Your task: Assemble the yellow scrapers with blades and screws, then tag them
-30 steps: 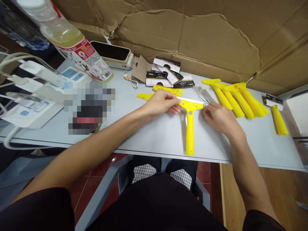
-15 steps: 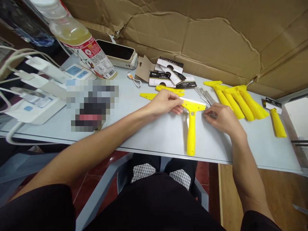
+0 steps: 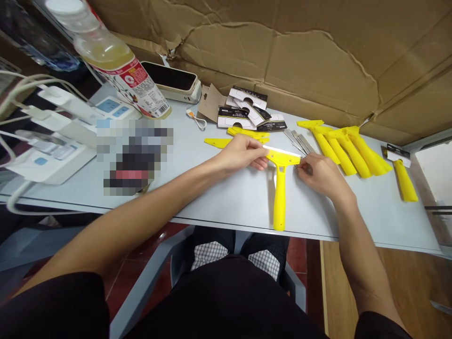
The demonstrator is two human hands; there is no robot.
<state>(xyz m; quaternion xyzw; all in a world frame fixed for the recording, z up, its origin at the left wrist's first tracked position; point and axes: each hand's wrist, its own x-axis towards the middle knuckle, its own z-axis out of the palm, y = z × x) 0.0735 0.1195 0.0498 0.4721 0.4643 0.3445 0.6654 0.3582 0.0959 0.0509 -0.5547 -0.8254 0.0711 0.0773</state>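
Note:
A yellow scraper (image 3: 279, 193) with a T-shaped head lies before me, handle pointing toward the table's front edge, a pale blade strip along the top of its head. My left hand (image 3: 243, 151) pinches the head's left end between thumb and fingers. At the right end, my right hand (image 3: 319, 172) is closed in a pinch, its fingertips touching or very near the head. Anything between those fingertips is hidden. Small metal screws (image 3: 295, 165) show partly beside the right fingers. Just behind lie thin metal blades (image 3: 299, 141) and loose yellow scraper parts (image 3: 216, 142).
Several yellow scraper handles (image 3: 353, 148) lie to the right, with another scraper (image 3: 405, 181) at the far right. Printed cards (image 3: 243, 117) are piled behind. Leftward stand a bottle (image 3: 123, 70), a phone (image 3: 173, 77) and a power strip (image 3: 52, 160) with cables. Cardboard (image 3: 282, 61) walls the back.
My right hand has shifted slightly left, from the small screws to the right end of the scraper head, its fingers more curled. My left hand keeps its grip.

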